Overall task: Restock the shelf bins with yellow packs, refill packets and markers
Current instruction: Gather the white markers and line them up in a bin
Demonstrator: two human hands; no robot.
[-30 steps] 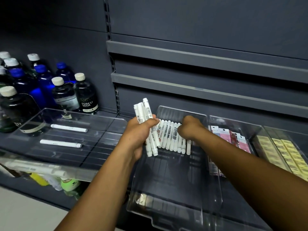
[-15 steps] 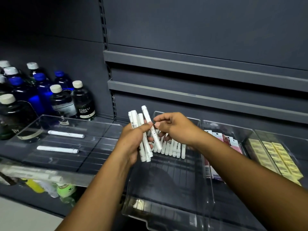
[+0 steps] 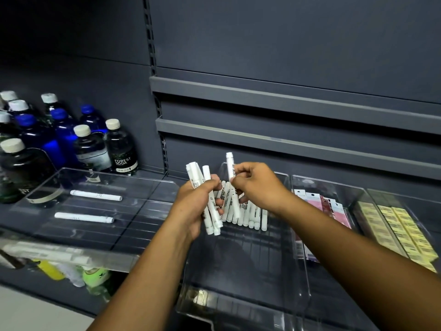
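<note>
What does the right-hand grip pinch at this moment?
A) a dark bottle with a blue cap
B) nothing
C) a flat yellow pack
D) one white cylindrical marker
D: the right-hand grip pinches one white cylindrical marker upright, while the left-hand grip holds a bundle of white markers.

Right hand (image 3: 256, 185) is up off the row of markers (image 3: 253, 216) now, pinching one marker (image 3: 230, 166), drawn clear of the left hand's (image 3: 198, 204) bundle (image 3: 194, 173).

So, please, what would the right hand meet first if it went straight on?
Probably the bundle of markers in the left hand, close beside the right hand and its single marker; depth is unclear.
</note>
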